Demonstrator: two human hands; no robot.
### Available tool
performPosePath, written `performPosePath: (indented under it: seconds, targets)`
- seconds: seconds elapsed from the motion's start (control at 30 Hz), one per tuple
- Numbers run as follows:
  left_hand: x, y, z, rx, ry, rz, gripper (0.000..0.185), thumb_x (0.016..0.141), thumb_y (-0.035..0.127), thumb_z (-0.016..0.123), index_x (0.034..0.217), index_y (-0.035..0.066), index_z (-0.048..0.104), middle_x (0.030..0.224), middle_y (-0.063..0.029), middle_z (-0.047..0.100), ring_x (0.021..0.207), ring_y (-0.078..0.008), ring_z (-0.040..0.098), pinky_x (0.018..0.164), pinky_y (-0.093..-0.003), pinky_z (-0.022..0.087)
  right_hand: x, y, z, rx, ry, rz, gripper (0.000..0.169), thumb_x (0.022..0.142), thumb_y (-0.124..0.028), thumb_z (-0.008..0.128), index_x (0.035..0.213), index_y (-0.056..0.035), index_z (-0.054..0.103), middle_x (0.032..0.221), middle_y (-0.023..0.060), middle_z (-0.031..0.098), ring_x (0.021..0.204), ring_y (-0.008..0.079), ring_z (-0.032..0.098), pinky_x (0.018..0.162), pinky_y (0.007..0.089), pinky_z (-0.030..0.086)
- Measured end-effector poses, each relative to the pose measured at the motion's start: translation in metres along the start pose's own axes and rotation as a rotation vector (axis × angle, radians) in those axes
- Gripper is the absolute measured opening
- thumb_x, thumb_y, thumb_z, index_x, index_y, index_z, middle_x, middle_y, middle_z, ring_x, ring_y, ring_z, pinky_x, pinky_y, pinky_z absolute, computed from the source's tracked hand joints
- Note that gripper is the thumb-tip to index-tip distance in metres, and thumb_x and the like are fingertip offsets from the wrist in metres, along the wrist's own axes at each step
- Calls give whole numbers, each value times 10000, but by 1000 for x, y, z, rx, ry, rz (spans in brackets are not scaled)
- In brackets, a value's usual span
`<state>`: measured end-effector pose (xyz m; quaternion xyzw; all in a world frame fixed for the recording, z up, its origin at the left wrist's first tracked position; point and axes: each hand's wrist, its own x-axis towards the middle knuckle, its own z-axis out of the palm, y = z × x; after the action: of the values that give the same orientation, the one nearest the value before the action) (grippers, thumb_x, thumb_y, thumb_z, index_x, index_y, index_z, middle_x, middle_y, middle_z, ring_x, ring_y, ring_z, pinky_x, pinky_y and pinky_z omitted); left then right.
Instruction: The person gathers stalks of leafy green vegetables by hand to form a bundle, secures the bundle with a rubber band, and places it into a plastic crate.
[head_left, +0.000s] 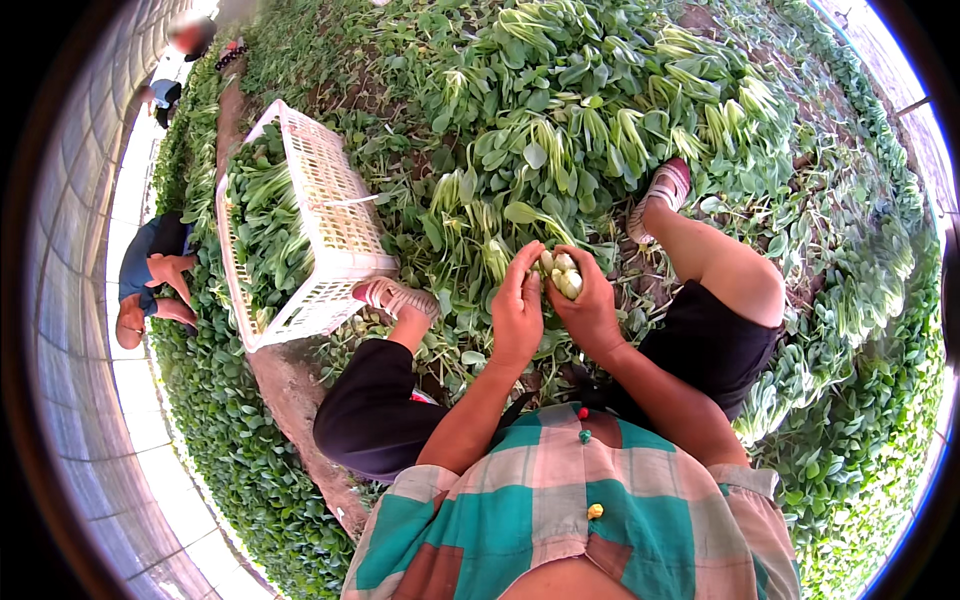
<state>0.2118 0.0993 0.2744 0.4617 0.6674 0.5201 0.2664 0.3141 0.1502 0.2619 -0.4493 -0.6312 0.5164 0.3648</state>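
Note:
In front of my body, my right hand (589, 304) is closed round a bunch of leafy greens (568, 279), whose pale, cut stem ends face up towards me. Close on its left is my left hand (519, 306), cupped with its fingertips at the edge of the bunch; whether it grips any stem is unclear. The leaves of the held bunch are mostly hidden beyond my hands. Just past them, picked greens (555, 150) lie in piles, many with pale stems turned up.
A white plastic crate (337, 202) holding greens stands tilted beside my left foot. A bare soil path (289, 397) runs behind it. Growing plants (225, 420) line the left side. One person (154, 262) bends at the far left, others farther up. Loose leaves cover the ground round my feet.

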Motion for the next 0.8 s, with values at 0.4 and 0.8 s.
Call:
performPosePath:
  seconds: [0.4,0.8]
  targets:
    - [12,19,-1,-950,24,-358,530,970,208,482,1410,-21,294,1424,-141,376,1270,-213,411,1066,-337,325,4,-5,-1,339,-190,68,611,769,-171,766,1288,-26,477,1122,127,623,989,178,606,869,309,481]
    - [4,5,-8,71,-12,38,286,902,48,574,1187,48,602,1134,-80,563,1059,-188,552,933,-297,418,15,-5,-15,617,-153,222,421,816,-73,709,1198,-32,536,1013,20,620,903,78,576,807,239,478]
